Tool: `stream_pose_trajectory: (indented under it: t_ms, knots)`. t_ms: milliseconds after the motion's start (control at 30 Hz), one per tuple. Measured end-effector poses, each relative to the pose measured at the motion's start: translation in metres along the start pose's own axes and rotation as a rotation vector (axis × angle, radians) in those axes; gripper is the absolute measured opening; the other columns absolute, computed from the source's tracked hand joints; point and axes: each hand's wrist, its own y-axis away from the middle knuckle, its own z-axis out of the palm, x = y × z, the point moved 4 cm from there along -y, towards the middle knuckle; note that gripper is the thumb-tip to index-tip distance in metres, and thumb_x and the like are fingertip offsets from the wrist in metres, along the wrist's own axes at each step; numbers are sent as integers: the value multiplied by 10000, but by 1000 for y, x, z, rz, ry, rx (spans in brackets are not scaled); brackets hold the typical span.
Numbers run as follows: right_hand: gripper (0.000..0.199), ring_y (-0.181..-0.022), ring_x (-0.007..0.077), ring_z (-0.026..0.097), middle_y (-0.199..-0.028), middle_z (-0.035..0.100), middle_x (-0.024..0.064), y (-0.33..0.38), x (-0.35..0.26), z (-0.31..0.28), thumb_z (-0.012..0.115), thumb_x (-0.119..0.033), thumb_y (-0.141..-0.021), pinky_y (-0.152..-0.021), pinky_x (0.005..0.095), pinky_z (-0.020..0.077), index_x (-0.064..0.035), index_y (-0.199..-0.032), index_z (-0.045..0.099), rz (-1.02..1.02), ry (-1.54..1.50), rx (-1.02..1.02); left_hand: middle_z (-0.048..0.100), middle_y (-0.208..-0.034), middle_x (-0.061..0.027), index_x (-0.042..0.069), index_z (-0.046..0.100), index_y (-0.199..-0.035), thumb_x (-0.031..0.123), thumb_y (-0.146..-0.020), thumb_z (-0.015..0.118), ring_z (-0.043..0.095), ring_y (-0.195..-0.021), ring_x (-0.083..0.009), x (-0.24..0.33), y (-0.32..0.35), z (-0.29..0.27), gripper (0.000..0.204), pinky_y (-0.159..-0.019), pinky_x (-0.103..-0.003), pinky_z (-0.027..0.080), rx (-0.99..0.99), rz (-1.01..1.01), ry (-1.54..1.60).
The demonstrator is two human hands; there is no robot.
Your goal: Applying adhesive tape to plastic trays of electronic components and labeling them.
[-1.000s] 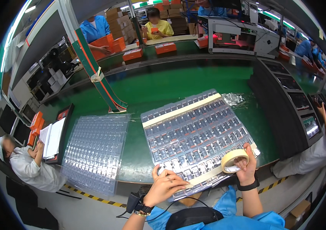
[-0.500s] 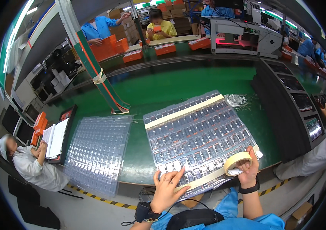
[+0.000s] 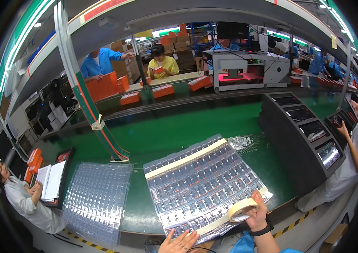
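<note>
In front of me lies a clear plastic tray (image 3: pixel 202 185) with rows of small dark parts in its pockets. One cream tape strip (image 3: pixel 187 158) crosses its far side, and another strip (image 3: pixel 214 226) runs along its near edge. My left hand (image 3: pixel 179 243) rests on the near left corner with fingers stretched out, partly cut off by the picture's lower edge. My right hand (image 3: pixel 258 214) grips a roll of masking tape (image 3: pixel 233 211) at the near right corner, fingers through its core.
Left of it lies another clear tray (image 3: pixel 96 202). A green post (image 3: pixel 103 135) stands behind. Plastic scraps (image 3: pixel 241 143) lie beyond the tray. To the right is a black rack with screens (image 3: pixel 290 143). Co-workers sit or stand around the green bench (image 3: pixel 179 122).
The view has tilted up, so everything sits lower in the picture. My left hand has slid toward the tray's near edge, its fingers flatter. My right hand still holds the tape roll.
</note>
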Motion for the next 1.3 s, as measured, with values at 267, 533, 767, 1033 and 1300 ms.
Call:
stream_pose_trajectory:
  t_ms: [267, 533, 767, 1033, 1300]
  knots:
    - [119, -356, 28, 253, -529, 403, -46, -3, -3, 5, 573, -171, -944, -370, 185, 231, -83, -939, 493, 12, 37, -17, 503, -1410, -66, 82, 442, -1420, 164, -804, 546, 501, -1254, -242, 20, -9, 25, 630, -1060, -402, 369, -82, -100, -316]
    - [236, -572, 33, 461, -782, 512, -28, 9, -55, 18, 668, -174, -871, -478, 171, 356, -103, -1044, 523, -178, 134, 172, 617, -1272, -27, 131, 568, -1330, 140, -785, 560, 608, -1087, -215, 15, -4, 22, 545, -933, -348, 487, 274, -63, -396]
    - [181, -801, 77, 562, -936, 581, 28, -19, -165, -28, 490, -159, -1017, -689, 226, 448, -45, -1147, 545, -569, 1126, 267, 662, -1233, 53, 281, 654, -1238, 197, -888, 550, 626, -1129, -162, -33, 29, -4, 375, -1006, -454, 424, 280, -100, -442]
    - [240, -1042, 329, 571, -1093, 600, 146, -36, -124, -33, 601, -81, -870, -887, 426, 437, -25, -1104, 604, -670, 2127, 3, 619, -1290, 17, 239, 627, -1267, 94, -844, 626, 564, -1207, -207, -44, 48, 5, 447, -1085, -516, 326, 287, -315, -445]
    - [396, -1257, 391, 461, -1315, 525, 193, 39, -30, 59, 618, -210, -849, -1042, 571, 328, -71, -1218, 595, -638, 1993, -512, 381, -1528, -56, 147, 329, -1501, 358, -856, 649, 346, -1414, -251, 12, 5, 4, 750, -1120, -555, 256, -128, -351, -153]
